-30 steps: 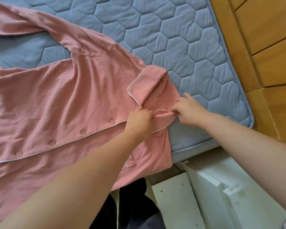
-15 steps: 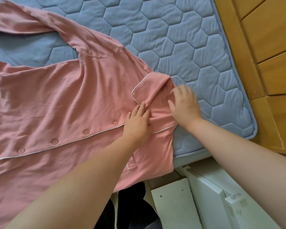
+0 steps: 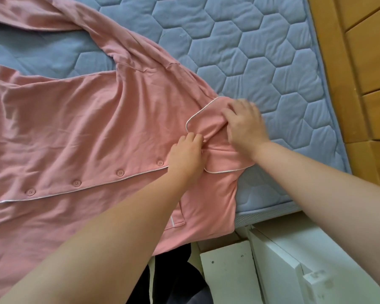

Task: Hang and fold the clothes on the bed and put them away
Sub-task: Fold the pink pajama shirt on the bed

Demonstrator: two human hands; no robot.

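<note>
Both bare forearms reached in from the near edge, the left hand (image 3: 185, 154) knuckles-up with its fingers curled, pinching a fold of the pink top (image 3: 75, 128), the right hand (image 3: 244, 126) just beside it on the right, palm down, fingers spread, pressing flat.

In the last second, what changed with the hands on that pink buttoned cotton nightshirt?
The right hand released the lower edge of the white-piped pink collar and slid up onto its top, pressing down. The left hand flattened briefly, then pinched the fabric again beside it. The pink buttoned nightshirt stayed spread on the blue quilted mattress.
</note>
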